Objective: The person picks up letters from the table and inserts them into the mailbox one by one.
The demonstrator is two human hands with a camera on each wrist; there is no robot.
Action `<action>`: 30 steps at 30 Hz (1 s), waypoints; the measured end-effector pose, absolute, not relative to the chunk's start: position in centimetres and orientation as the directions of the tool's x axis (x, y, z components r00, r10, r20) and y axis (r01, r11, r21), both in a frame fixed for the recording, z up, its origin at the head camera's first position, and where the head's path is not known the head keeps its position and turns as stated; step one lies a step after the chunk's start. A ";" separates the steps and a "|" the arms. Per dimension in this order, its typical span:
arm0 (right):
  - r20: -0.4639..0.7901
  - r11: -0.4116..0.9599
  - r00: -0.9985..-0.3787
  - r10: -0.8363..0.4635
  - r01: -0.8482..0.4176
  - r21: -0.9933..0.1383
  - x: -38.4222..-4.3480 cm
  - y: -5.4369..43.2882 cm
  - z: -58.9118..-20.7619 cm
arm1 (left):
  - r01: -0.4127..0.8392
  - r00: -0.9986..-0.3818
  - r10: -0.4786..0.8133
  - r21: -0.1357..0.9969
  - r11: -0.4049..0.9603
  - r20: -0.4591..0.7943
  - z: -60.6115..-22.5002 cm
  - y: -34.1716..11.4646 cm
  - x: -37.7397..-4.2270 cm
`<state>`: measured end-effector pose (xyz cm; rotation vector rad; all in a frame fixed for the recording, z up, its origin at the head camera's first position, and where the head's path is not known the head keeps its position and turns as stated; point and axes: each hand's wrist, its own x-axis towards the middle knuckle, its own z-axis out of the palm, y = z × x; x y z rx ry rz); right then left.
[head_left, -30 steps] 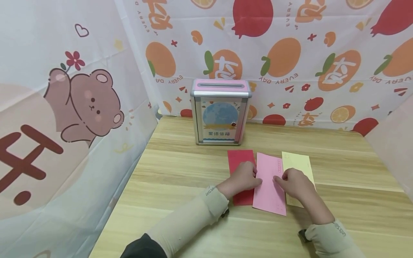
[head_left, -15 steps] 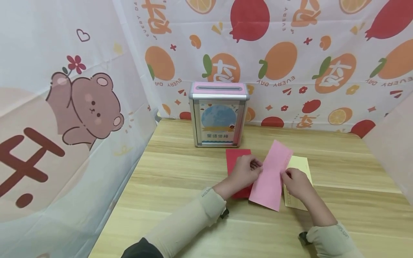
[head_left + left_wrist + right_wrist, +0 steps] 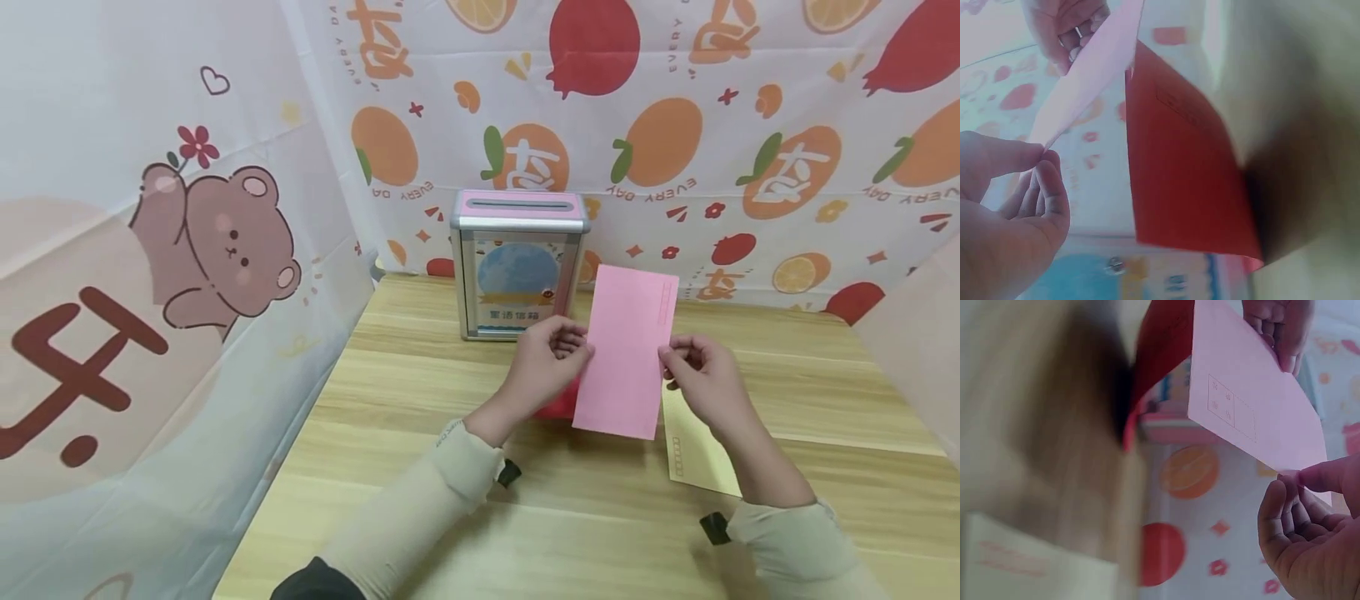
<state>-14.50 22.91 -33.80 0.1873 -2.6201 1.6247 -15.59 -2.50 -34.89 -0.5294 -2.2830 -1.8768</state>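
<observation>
In the head view, we found the pink envelope (image 3: 626, 354), flat on the table (image 3: 420, 375) a second earlier, raised and tipped up; the left hand (image 3: 547, 362) gripped its nine-o'clock edge, the right hand (image 3: 701, 375) its three-o'clock edge. From it, the slotted box (image 3: 520, 223) stood at ten o'clock and the yellow envelope (image 3: 697, 437) lay near five. We judged the pick-up complete. In the left wrist view, thumb and forefinger pinched the edge; the red envelope (image 3: 1179, 169) appeared bowed, a possible snag. In the right wrist view, the fingers likewise pinched; we could not establish whether red touched pink.
</observation>
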 end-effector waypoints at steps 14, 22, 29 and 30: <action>0.375 0.413 -0.923 -0.087 -0.376 -0.830 -14.7 20.3 -26.1 | 0.486 -0.874 0.111 0.859 0.159 0.474 -26.7 -5.0 -15.3; 0.424 0.389 -0.901 -0.093 -0.425 -0.817 -17.4 17.2 -21.8 | 0.543 -0.835 0.039 0.810 0.220 0.549 -22.7 -7.7 -17.2; 0.483 0.369 -0.864 -0.143 -0.500 -0.784 -19.6 14.3 -17.1 | 0.544 -0.814 -0.035 0.782 0.305 0.580 -18.4 -10.2 -18.4; 0.489 0.368 -0.860 -0.145 -0.506 -0.780 -19.8 13.9 -16.4 | 0.541 -0.811 -0.046 0.778 0.319 0.583 -17.8 -10.5 -18.5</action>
